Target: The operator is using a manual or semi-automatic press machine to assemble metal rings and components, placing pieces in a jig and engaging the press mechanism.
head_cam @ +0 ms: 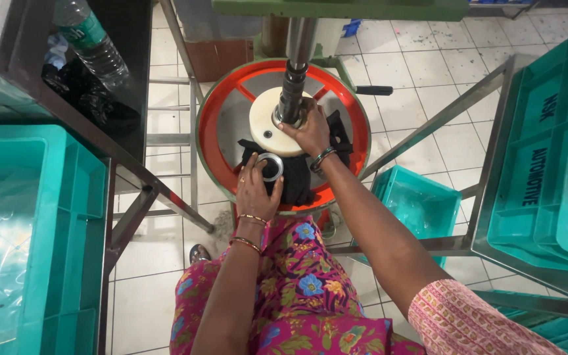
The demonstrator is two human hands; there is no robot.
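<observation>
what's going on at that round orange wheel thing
A seated person works at a round orange-rimmed press table. Their left hand rests on a shiny metal ring lying on a black cloth. Their right hand touches another ring part at the foot of the dark vertical press shaft, on a cream round disc. Teal plastic crates stand on either side.

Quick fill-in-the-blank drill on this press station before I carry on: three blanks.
1. The left hand holds a metal ring over a ____ cloth.
2. The right hand touches the cream-coloured ____ under the shaft.
3. The round table's rim is painted ____.
Missing words: black; disc; orange-red
</observation>
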